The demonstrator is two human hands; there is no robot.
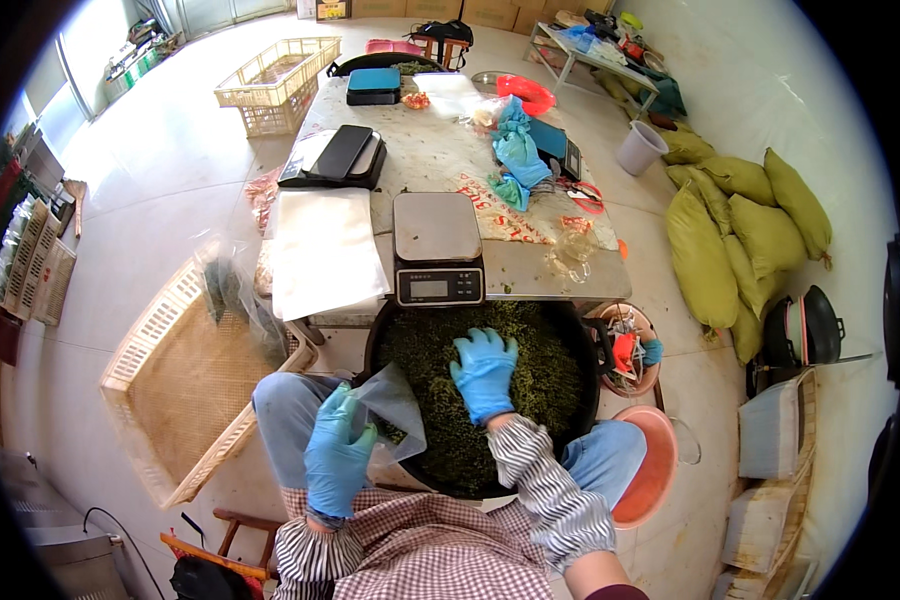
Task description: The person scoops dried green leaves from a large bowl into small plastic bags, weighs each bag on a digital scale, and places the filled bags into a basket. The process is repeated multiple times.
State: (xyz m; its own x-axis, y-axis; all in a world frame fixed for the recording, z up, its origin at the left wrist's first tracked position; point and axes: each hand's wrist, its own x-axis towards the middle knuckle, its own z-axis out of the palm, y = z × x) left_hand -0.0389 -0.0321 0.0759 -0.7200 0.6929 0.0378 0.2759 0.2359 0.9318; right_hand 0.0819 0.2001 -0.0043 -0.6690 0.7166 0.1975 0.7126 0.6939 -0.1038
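Observation:
My left hand (pixel 335 450), in a blue glove and striped sleeve, grips the edge of a clear plastic bag (pixel 392 405) over the left side of a large black tub filled with dark green, crumbly plant material (pixel 542 380). My right hand (pixel 483 370), also gloved in blue, rests on that material near the middle, its fingers apart and slightly bent; whether anything is under the palm is hidden. Just beyond the tub, on the table's near edge, sits a digital scale (pixel 437 225), with a stack of white bags (pixel 323 245) to its left.
A plastic crate (pixel 135 390) lies left of my legs. A pink basin (pixel 650 455) and a bucket of tools (pixel 632 335) stand right of the tub. Green sacks (pixel 700 255) line the right wall. The metal table (pixel 400 160) carries more scales, blue gloves and a red bowl.

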